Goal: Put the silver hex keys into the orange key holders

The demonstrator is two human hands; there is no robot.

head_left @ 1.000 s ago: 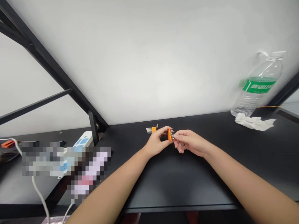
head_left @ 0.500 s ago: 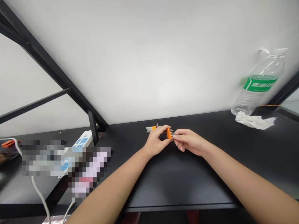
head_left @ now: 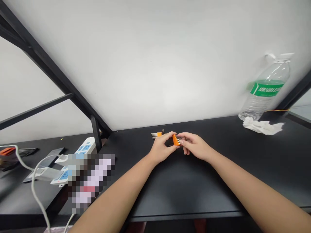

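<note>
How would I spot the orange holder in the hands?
At the black table by the white wall, find the left hand and right hand close together. The orange holder is held between them; its orange lookalike lies on the table, beyond the left hand.

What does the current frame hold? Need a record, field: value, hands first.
left hand: grips orange holder
right hand: fingers at the metal pieces in that holder; exact grip too small to tell
work surface: black table
beyond left hand: second orange piece with metal rods
back right: clear bottle with green label, by the wall; crumpled white tissue in front
left side: white power strip, partly pixelated
</note>
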